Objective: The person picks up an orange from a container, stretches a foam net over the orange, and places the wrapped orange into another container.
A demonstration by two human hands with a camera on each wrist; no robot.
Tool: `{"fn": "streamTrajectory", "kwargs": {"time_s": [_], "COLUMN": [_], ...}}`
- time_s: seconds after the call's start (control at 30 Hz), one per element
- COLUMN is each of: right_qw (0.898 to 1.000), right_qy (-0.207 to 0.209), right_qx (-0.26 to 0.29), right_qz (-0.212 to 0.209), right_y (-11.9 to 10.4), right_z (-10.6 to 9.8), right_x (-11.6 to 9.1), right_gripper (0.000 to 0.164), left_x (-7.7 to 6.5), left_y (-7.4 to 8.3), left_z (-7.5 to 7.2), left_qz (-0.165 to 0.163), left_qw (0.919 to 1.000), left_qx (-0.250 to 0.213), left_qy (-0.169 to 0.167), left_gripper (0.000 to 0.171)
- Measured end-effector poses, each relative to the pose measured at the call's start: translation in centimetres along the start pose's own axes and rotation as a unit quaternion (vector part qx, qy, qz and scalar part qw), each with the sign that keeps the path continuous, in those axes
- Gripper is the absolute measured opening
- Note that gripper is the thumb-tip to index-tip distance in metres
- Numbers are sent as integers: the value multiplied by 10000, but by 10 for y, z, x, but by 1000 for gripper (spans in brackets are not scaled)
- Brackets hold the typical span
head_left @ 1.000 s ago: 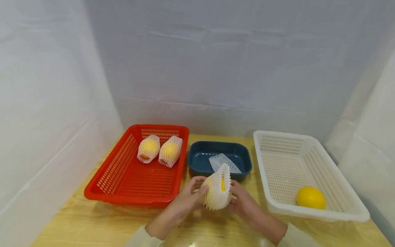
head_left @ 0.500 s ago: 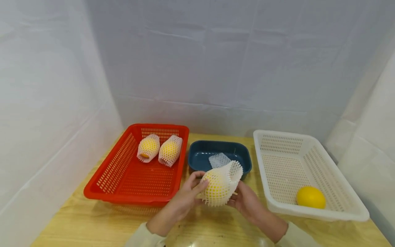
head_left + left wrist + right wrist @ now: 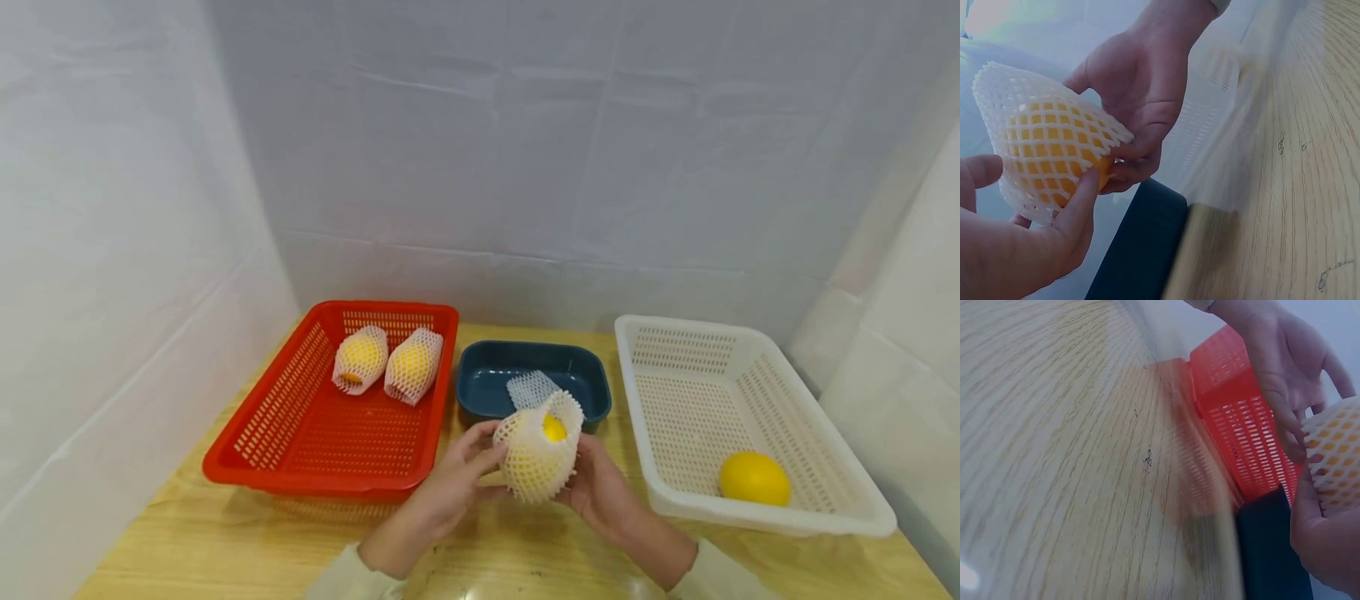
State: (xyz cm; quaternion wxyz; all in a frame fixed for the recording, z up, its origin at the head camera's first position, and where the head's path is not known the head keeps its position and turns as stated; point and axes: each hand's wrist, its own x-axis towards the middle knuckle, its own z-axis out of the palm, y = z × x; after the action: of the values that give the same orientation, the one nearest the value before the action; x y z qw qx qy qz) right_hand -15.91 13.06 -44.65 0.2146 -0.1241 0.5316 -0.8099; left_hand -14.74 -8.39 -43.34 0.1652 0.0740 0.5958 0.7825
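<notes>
A yellow fruit in a white foam net (image 3: 536,467) is held up between two hands above the bench (image 3: 480,567), and the near side of a dark blue tray (image 3: 480,392) is partly covered by it in the head view. It is grasped on one side by the left hand (image 3: 459,477), whose thumb is laid against the net, and on the other by the right hand (image 3: 603,496), whose fingers are bent against it, as is also seen from the left wrist. The net's toothed mouth is turned upward and toward the right hand, and bare yellow skin is shown inside it. In the tray, a flattened foam net (image 3: 531,388) is lying, partly hidden by the held fruit. To the left, a red basket (image 3: 330,450) is placed, in which two netted fruits, one (image 3: 361,358) just beside the other (image 3: 414,367), are laid toward the far end. To the right, a white basket (image 3: 682,417) is set, with an unwrapped yellow fruit (image 3: 755,479) rested near its front wall. Pale sleeves (image 3: 356,577) are worn at both wrists.
</notes>
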Motion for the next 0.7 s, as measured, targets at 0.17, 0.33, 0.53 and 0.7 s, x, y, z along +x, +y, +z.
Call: {"fn": "streamTrajectory", "kwargs": {"time_s": [0.17,0.33,0.53,0.7], "right_qw": [10000,9999,9999,9996], "right_qy": [-36,-68,49,47], "right_qx": [-10,92,120,285], "right_qz": [-53,-40,47,73], "right_y": [2,5,7,6], "right_z": [-1,-3,-3,-2], "right_x": [1,3,3,2], "right_gripper": [34,36,35,42], "left_x": [0,0,0,0], "left_y": [3,2,-1,-5], "left_z": [2,4,4,4], "left_qz": [-170,-178,-134,-57], "left_qw": [9996,9997,9998,9998], "left_qx": [-207,-124,-115,-198], "left_qy": [45,97,98,64], "left_gripper": [41,37,36,35]}}
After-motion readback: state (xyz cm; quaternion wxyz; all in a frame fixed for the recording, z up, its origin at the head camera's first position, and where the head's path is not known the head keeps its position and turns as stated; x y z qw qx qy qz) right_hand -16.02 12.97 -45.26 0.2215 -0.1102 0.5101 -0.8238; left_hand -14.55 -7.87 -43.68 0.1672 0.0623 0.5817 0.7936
